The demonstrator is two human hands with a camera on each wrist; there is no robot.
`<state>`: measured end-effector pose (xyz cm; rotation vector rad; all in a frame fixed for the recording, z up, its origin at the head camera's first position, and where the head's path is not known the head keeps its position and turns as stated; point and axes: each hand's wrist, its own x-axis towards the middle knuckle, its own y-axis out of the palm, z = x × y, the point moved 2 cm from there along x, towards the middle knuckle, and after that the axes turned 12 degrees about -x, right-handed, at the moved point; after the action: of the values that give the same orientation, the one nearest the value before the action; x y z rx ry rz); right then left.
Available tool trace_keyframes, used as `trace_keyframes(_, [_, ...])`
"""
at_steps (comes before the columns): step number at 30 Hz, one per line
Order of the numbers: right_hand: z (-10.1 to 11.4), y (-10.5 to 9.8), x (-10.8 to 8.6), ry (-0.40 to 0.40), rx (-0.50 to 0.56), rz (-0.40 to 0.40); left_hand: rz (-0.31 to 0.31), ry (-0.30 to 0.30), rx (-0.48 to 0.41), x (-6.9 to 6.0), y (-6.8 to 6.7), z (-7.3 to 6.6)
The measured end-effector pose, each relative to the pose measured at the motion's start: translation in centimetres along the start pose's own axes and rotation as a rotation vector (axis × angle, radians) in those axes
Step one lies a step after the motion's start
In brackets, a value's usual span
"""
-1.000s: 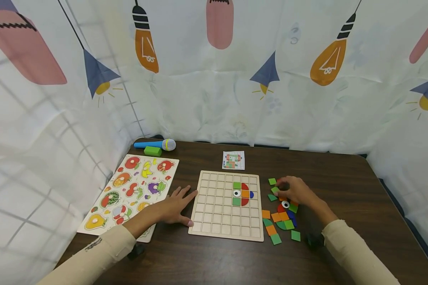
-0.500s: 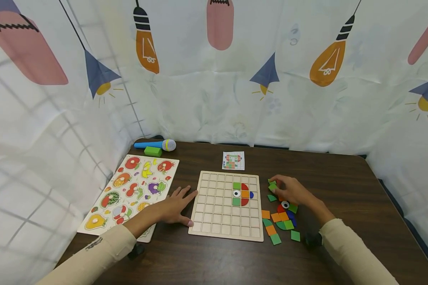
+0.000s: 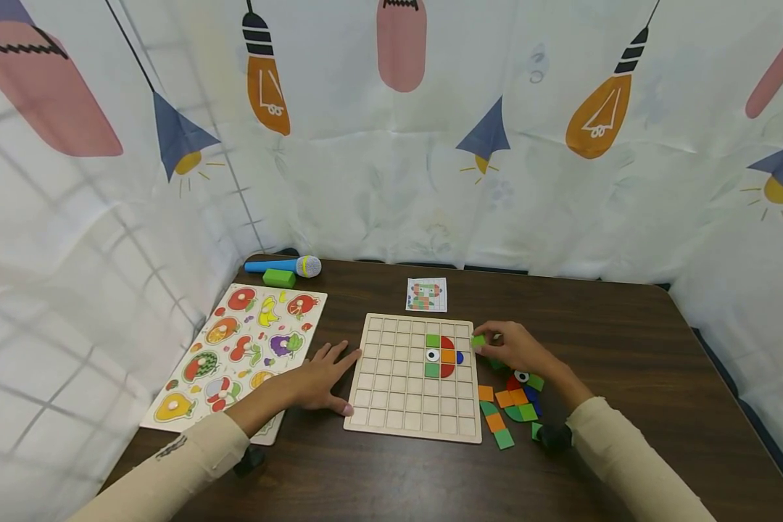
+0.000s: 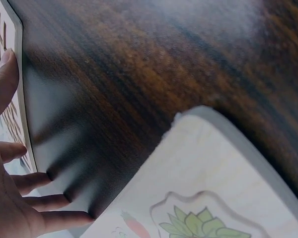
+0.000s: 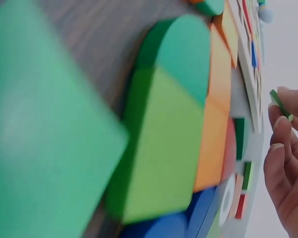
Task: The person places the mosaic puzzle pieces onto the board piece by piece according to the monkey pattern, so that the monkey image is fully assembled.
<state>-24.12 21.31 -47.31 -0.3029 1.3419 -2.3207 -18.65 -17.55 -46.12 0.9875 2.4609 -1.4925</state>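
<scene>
My right hand pinches a small green square tile at the upper right edge of the wooden grid board. In the right wrist view the tile sits between thumb and fingertips, clear of the loose pieces. My left hand lies spread at the board's left side, thumb on its edge, as the left wrist view also shows. On the board's right part sit green squares, red curved pieces, an orange square, a blue curved piece and an eye tile.
Loose green, orange, red and blue tiles lie right of the board. Behind it is a picture card. A fruit puzzle board occupies the left, with a green block and a toy microphone beyond. A patterned curtain surrounds the table.
My right hand has picked a green square tile from the loose pieces and carried it left to the board's edge. My left hand stays in place.
</scene>
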Motion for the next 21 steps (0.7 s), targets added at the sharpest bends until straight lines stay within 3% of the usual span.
trace_keyframes(8, [2.1,0.6,1.5,-0.022,0.113,0.026,-0.004,0.025,0.003,0.0,-0.1,0.1])
trace_keyframes(21, [4.8,3.0,4.7,-0.043,0.146,0.022,-0.001,0.020,-0.008,0.0,0.0,0.2])
